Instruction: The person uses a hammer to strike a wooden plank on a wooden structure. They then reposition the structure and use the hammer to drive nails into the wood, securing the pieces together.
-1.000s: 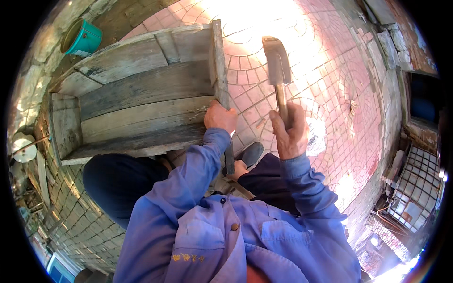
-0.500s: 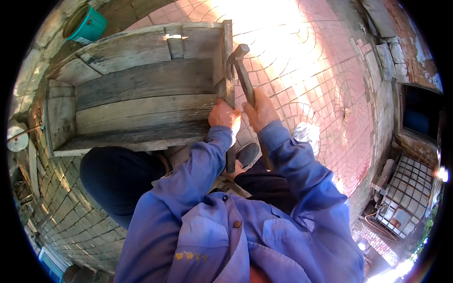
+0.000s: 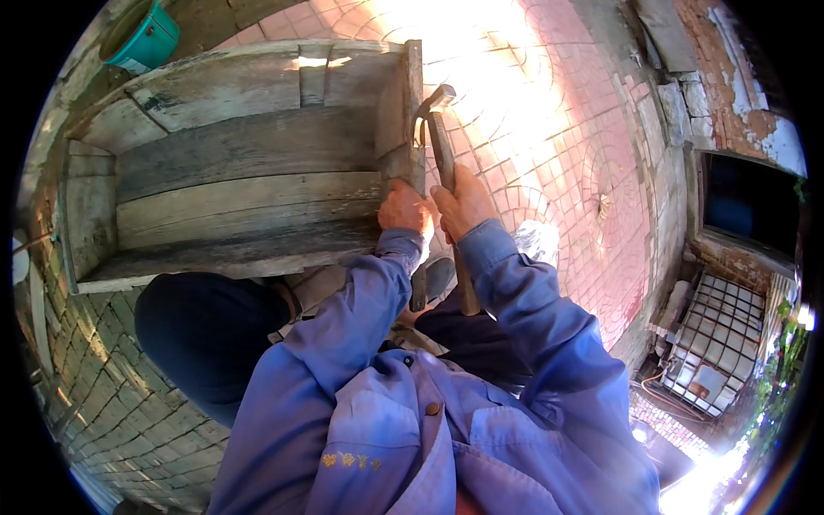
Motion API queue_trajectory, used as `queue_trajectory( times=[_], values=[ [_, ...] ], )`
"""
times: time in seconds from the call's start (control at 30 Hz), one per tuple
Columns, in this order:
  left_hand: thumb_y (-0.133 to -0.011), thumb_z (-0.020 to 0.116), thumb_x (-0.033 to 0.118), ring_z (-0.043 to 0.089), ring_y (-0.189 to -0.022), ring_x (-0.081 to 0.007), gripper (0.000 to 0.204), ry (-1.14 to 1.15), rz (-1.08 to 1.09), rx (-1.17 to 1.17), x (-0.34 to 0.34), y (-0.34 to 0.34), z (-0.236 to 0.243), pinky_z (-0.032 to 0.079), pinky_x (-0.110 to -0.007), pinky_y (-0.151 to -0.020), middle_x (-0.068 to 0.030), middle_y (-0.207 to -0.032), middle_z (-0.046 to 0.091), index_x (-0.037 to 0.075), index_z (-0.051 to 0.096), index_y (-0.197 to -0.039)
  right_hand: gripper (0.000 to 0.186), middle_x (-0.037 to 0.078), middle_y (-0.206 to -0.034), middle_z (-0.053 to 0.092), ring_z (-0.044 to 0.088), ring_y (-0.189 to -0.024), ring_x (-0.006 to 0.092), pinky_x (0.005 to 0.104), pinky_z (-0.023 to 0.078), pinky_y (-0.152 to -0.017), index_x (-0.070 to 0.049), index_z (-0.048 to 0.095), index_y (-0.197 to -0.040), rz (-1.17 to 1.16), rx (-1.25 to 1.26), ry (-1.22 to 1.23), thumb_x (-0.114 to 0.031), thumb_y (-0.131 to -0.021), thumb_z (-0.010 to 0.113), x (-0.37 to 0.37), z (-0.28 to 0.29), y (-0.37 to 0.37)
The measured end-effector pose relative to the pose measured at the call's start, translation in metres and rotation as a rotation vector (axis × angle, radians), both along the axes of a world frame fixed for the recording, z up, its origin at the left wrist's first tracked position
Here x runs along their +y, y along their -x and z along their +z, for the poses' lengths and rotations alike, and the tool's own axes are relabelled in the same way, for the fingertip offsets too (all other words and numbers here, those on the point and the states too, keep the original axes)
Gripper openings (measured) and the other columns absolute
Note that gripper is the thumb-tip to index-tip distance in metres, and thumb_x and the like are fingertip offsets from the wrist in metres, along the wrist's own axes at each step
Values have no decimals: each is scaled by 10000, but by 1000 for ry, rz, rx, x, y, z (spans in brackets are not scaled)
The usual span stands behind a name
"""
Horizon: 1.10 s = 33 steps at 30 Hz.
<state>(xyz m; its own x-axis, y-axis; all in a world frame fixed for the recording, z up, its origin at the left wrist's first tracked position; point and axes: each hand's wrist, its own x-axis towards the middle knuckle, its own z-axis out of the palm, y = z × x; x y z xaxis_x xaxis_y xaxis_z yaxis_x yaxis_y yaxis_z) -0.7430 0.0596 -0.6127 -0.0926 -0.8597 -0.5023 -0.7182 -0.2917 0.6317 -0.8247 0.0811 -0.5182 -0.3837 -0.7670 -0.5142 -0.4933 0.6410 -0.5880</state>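
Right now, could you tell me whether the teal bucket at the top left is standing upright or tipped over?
Upright, as far as shows: the teal bucket stands on the paving with its open mouth facing up, beyond the wooden crate.

The grey weathered wooden crate point(image 3: 232, 167) is of rough, matt planks, cracked and dry along the grain. The hammer with a long wooden handle point(image 3: 446, 172) has a dull brown, worn shaft and a dark matt metal head. The blue cloth work jacket point(image 3: 429, 412) looks soft, faded and creased. The pink brick paving point(image 3: 549, 112) is matt and gritty. The round teal plastic bucket point(image 3: 142, 36) has a smooth, faintly glossy wall.
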Motion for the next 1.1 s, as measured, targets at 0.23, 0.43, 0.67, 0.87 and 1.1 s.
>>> queue_trajectory(
  times=[0.23,0.43,0.67,0.87,1.1],
  values=[
    [-804,754,284,695,-906,-436,435,-5,11,34,0,-1,3,562,-495,-813,-262,-964,696,-37,562,-1026,236,228,-780,587,620,-673,368,462,486,-595,26,486,-1005,35,58,44,-169,-898,565,-14,15,-7],
    [-791,756,252,685,-924,-445,437,-27,15,55,0,-1,-1,554,-497,-829,-267,-991,681,-33,541,-1043,172,114,-644,527,547,-446,204,357,434,-376,12,474,-953,17,52,25,-132,-909,555,-20,20,-8],
    [-789,761,253,686,-930,-430,461,-2,-14,98,0,-4,-13,555,-497,-825,-258,-1021,670,-30,534,-1072,258,291,-899,616,628,-874,437,499,479,-754,23,514,-1049,56,220,91,-175,-893,567,1,3,-27],
    [-775,774,275,682,-960,-411,499,-32,-2,73,-1,-1,-3,548,-480,-858,-248,-1046,663,-28,527,-1086,362,69,-707,544,531,-508,143,316,455,-440,-9,509,-1280,50,-77,-20,-90,-930,563,33,82,-26],
    [-761,759,259,670,-975,-413,519,40,-24,90,2,-1,-1,543,-466,-870,-261,-1074,637,-40,502,-1099,333,176,-992,628,669,-778,385,479,529,-670,-77,611,-1220,506,688,194,-91,-887,614,41,177,-37]
  ],
)
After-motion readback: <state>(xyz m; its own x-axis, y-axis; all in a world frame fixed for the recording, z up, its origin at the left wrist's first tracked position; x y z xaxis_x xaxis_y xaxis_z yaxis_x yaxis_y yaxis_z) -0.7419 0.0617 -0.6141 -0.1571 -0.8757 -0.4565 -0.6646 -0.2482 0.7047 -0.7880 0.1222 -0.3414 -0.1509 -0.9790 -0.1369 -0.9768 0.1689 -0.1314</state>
